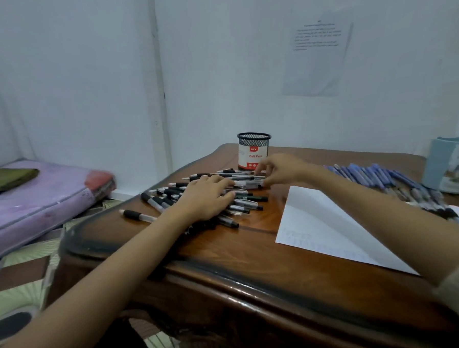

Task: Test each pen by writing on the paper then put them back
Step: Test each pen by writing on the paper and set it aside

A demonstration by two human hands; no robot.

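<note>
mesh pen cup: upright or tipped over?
Upright. The mesh pen cup stands on its base on the table, rim facing up, behind the black pens. No pens stick out of it.

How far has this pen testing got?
Early, seemingly. Done: the paper carries a few faint marks near its corner. In hand: the left hand rests on the black pens while the right hand pinches one pen. Left: nearly all pens lie loose, the blue pens too, and no pen sticks out of the mesh cup.

Wall notice (320, 54) unreadable, blue box (451, 165) cut by right edge, pens (159, 201) under left hand (205, 199)
</note>
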